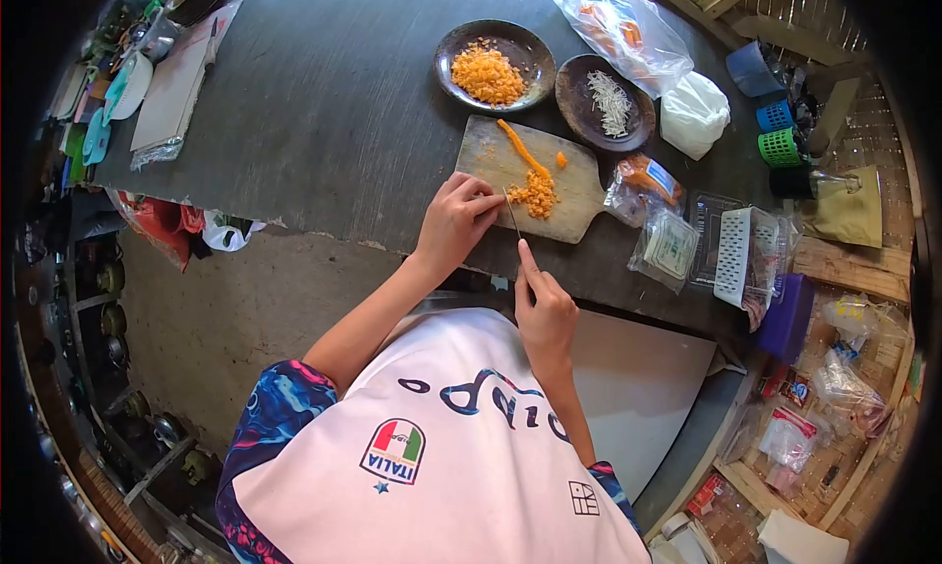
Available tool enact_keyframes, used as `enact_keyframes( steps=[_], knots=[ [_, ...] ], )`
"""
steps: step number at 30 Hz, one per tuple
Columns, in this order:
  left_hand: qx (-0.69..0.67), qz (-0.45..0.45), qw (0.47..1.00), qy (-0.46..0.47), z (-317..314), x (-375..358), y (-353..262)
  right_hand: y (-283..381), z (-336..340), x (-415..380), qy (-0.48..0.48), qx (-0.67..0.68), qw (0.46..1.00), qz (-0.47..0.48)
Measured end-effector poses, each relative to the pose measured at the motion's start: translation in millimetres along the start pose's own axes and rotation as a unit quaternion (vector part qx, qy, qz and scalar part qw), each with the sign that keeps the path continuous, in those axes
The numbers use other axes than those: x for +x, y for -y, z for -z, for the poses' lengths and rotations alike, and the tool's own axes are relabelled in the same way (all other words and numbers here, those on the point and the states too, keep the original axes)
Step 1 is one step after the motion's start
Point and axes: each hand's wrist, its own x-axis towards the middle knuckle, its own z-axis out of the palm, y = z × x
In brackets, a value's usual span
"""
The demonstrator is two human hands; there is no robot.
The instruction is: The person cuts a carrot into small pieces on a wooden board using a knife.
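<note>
Gripping the knife (511, 213) by its handle near the table's (324, 103) front edge, my right fingers (530, 262) should find it light, stiff; left fingers (485, 204), can't tell.

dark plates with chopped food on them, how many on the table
2. One plate with orange pieces sits beyond the cutting board; the second plate, with white slivers, is just right of it. Others may be out of frame.
</note>
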Motion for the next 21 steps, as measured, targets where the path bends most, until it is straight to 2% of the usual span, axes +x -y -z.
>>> enact_keyframes(
  steps=[21],
  knots=[
    [0.014, 0.001, 1.000, 0.002, 1, -3, 1, -2, -6, -6, 0.012, -0.032, 0.999, -0.002]
  ],
)
